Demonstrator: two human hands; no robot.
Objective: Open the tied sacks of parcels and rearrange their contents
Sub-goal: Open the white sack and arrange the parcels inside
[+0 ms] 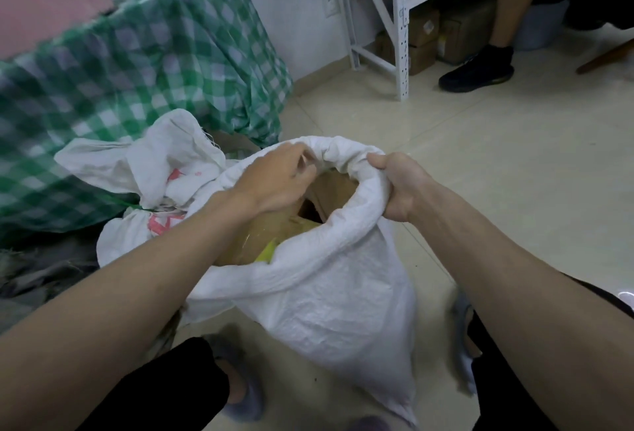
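A pale glossy tiled floor (480, 163) is seen, bounded by a white wall and a white metal shelving rack (399, 19) loaded with brown cartons. A large green-and-white checked bag (137, 63) stands at the left. The white woven plastic sack (326, 293) is stood open at the centre, brown cardboard parcels (274, 228) showing inside. Its rolled rim is gripped by the closed right hand (398, 183) and pinched by the left hand (274, 180). A second, tied white sack (151, 170) lies just beside. Bare floor lies open to the right.

No legible txt; red print on tied sack (158, 225) unreadable.
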